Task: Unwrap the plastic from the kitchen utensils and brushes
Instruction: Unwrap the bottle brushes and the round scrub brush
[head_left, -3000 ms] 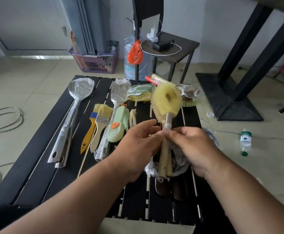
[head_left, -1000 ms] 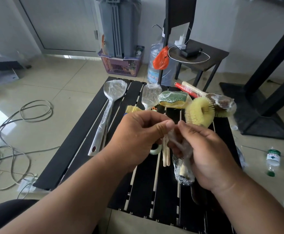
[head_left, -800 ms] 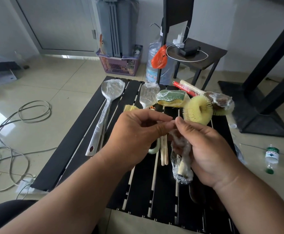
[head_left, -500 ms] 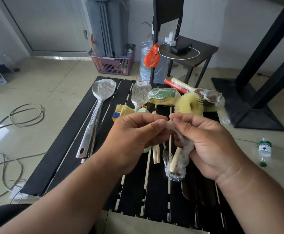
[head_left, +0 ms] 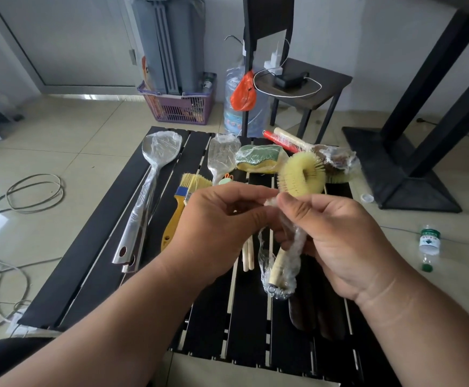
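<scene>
Both grips are clamped on the same piece of work: the right hand (head_left: pixel 336 233) is curled round the wooden handle of the round yellow brush (head_left: pixel 301 174), and the left hand (head_left: pixel 216 219) pinches a twisted tail of plastic wrap (head_left: pixel 280 263) just below the bristle head. Three seconds ago the film sat snug along the handle; now it hangs loose and bunched toward the handle's end, so this brush looks nearly free. The hands meet knuckle to knuckle above the middle of the slatted counter (head_left: pixel 110 247), forearms angled in from below. Beyond them the wrapped ladle (head_left: pixel 155 169), spatula (head_left: pixel 222 157) and sponge (head_left: pixel 258 157) still wear their film.
</scene>
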